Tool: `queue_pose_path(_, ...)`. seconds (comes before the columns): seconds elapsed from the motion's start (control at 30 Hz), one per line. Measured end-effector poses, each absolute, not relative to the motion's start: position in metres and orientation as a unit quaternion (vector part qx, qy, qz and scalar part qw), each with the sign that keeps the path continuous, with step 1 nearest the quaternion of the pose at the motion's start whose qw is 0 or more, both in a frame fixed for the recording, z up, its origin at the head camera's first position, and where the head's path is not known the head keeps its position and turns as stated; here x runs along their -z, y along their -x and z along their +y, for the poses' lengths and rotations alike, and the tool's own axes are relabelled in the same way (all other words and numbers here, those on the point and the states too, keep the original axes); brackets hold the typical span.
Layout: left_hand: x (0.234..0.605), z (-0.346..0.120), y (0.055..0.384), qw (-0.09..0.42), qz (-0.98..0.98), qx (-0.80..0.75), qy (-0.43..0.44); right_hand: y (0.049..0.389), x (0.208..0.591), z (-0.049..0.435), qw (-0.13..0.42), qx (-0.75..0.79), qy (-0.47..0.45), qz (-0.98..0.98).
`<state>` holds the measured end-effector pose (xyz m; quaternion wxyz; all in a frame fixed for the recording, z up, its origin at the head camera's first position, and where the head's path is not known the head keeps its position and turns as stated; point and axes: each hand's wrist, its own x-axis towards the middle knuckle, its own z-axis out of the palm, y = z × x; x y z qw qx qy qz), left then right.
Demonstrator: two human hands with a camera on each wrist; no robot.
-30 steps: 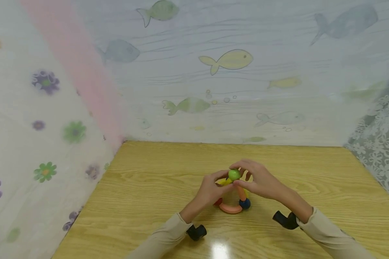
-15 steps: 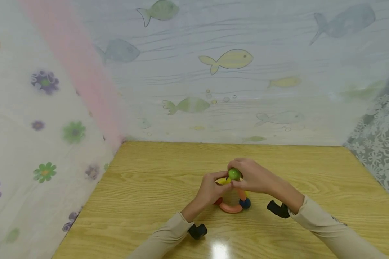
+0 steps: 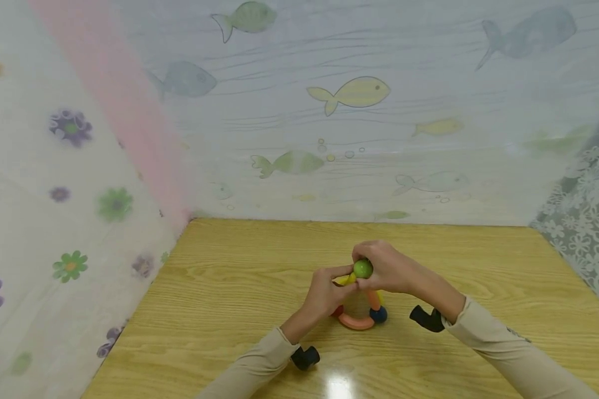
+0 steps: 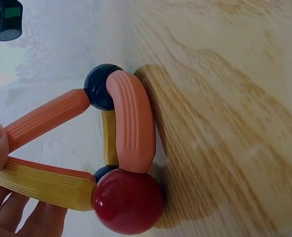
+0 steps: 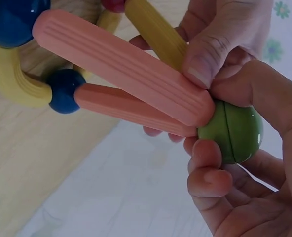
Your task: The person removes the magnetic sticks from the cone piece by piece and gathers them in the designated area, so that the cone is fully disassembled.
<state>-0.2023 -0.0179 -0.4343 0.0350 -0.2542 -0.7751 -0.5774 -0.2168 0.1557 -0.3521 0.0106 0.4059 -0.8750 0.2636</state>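
Note:
A pyramid of toy building rods and balls stands on the table. At its top is a green ball (image 5: 237,131), pinched between the fingers and thumb of my right hand (image 3: 391,270). My left hand (image 3: 321,291) grips the upper ends of the sloping rods, including a yellow rod (image 4: 52,186) and an orange rod (image 5: 121,66), just below the ball. A second orange rod (image 5: 131,109) also reaches the green ball. The base shows a red ball (image 4: 130,201), a dark blue ball (image 4: 99,87), a curved orange rod (image 4: 132,126) and a curved yellow rod (image 5: 18,81).
The wood-grain table (image 3: 219,310) spreads around the pyramid. Behind it rises a wall covering with fish (image 3: 359,91), and a flowered one (image 3: 70,266) stands at the left. Black wrist mounts (image 3: 305,358) jut from both sleeves near the tabletop.
My right hand has shifted slightly left, and its fingers have closed in around the green ball. The left hand and the base have hardly moved.

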Motion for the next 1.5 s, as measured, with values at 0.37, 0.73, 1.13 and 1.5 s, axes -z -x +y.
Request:
queue_pose_path(0.37,0.435,-0.017,0.201,0.058,-0.772,0.583,0.249,0.211,0.366,0.162,0.061,-0.345,-0.358,-0.865)
queue_pose_path(0.73,0.435,-0.015,0.202,0.079,-0.787,0.552,0.263,0.203,0.371,0.167,0.034,-0.440,-0.255,-0.860)
queue_pose_path(1.13,0.435,-0.015,0.201,0.075,-0.776,0.565,0.272,0.200,0.370,0.172,-0.030,-0.520,-0.209,-0.828)
queue_pose_path(1.5,0.437,-0.017,0.202,0.057,-0.769,0.579,0.264,0.202,0.371,0.177,-0.043,-0.543,-0.214,-0.811)
